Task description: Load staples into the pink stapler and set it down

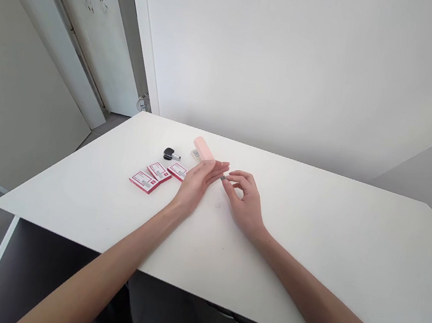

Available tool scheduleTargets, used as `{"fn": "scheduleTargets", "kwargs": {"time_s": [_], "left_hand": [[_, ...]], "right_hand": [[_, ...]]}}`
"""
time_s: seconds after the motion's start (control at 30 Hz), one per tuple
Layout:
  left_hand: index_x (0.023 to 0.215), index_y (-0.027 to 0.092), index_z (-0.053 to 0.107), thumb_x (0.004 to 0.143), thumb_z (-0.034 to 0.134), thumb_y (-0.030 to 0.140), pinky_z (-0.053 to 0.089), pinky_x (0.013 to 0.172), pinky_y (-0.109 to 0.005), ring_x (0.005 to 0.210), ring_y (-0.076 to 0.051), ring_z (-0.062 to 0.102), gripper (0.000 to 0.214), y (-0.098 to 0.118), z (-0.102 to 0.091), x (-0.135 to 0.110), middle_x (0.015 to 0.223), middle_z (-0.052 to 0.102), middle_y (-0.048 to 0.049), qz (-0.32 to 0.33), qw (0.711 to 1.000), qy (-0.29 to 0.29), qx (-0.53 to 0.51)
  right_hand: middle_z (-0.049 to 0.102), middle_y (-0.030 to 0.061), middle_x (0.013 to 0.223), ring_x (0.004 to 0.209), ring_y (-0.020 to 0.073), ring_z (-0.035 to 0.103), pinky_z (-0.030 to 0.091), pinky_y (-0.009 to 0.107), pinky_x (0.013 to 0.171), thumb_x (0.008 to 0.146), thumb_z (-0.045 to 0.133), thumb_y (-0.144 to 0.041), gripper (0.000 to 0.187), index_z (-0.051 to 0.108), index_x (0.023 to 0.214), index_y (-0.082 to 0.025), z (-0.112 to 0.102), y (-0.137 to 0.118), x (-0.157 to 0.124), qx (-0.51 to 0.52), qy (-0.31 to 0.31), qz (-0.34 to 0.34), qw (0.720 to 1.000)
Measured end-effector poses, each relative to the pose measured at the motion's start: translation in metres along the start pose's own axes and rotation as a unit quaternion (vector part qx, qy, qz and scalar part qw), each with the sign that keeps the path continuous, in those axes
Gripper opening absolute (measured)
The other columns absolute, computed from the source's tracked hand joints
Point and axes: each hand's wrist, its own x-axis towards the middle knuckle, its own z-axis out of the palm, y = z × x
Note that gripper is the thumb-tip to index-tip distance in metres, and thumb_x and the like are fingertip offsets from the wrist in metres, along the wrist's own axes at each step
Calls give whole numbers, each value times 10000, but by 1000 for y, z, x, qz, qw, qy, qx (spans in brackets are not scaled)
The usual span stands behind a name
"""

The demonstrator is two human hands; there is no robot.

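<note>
White desk (333, 232) set close to a pale wall (298, 76). Near its back edge, a pink stapler (202, 148), its top tilted up from the pale base, presumably to expose the channel inside; near end hidden behind the left hand (194, 181). Left hand open, fingers straight and together, thumb beside the stapler, apparently to steady or shield that end, though impossible to tell whether touching. Right hand (245, 197) closed in a fingertip pinch on a small grey piece (223, 178), just off the left fingertips; likely held by thumb and finger ends because so small. Further left, three red-and-white boxes (158, 170) lying label up, close together, perhaps set aside within easy reach, the farthest partly covered by the left hand. Beyond them, a black gadget (168, 153) with a silver tip pointing toward the stapler, probably laid there to stay out of the way of both hands.
</note>
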Motion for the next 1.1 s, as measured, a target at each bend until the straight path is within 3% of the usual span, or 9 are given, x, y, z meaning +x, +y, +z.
{"fn": "scheduleTargets", "kwargs": {"time_s": [0.13,0.23,0.3,0.43,0.57,0.67,0.8,0.93,1.1], "left_hand": [[928,199,706,965,685,519,534,967,-381,977,-219,727,323,-1,-4,-2,1016,778,-85,50,993,48,92],[898,227,692,1024,591,486,492,850,-343,824,-199,638,306,1,-12,-4,861,710,-44,137,947,68,284],[900,240,683,1021,582,407,464,893,-374,873,-237,615,230,3,-20,-2,882,693,-57,192,878,76,432],[1077,219,669,941,599,279,385,1067,-528,1170,-381,550,164,7,-37,3,1156,664,-159,226,691,118,676],[1268,159,612,934,590,331,330,1134,-601,1277,-438,484,376,8,-48,3,1294,586,-226,189,598,185,757],[1312,143,578,927,606,389,286,1174,-629,1274,-447,492,458,8,-53,1,1263,603,-226,166,577,209,772],[1332,146,559,937,622,408,270,1190,-652,1299,-461,500,478,6,-55,-1,1211,658,-212,163,580,193,774],[1376,184,514,928,685,439,438,1086,-580,1297,-431,539,543,4,-48,-1,1322,651,-199,193,625,142,743],[1379,229,479,930,728,450,518,1013,-500,1214,-358,638,559,0,-33,-5,1330,661,-147,251,670,53,697]], "right_hand": [[658,88,1264,1215,259,634,556,449,1019,973,659,-609,349,728,1028,-271,-4,1,3,22,15,44,999],[695,92,1244,1151,254,665,563,427,977,966,643,-633,386,704,1029,-257,-6,1,4,25,14,79,996],[716,94,1216,1105,253,681,567,417,945,958,640,-650,408,696,1032,-253,-7,0,5,29,12,100,995],[736,91,1172,1067,255,683,564,414,924,931,662,-677,439,702,1033,-251,-8,-3,6,37,14,125,991],[743,90,1146,1033,258,682,561,408,894,918,668,-684,448,703,1034,-253,-7,-5,6,35,9,146,989],[743,85,1150,1005,250,678,558,395,871,910,673,-688,452,705,1030,-254,-7,-7,6,37,5,159,987],[743,76,1152,953,230,669,543,375,843,912,683,-674,442,708,1036,-251,-8,-7,6,38,4,167,985],[748,74,1128,910,222,670,535,374,817,914,679,-673,448,711,1038,-243,-7,-6,6,37,-15,160,986],[688,75,1331,1170,246,663,523,396,1002,919,724,-591,352,755,1005,-252,-6,-3,7,104,-85,75,988]]}}
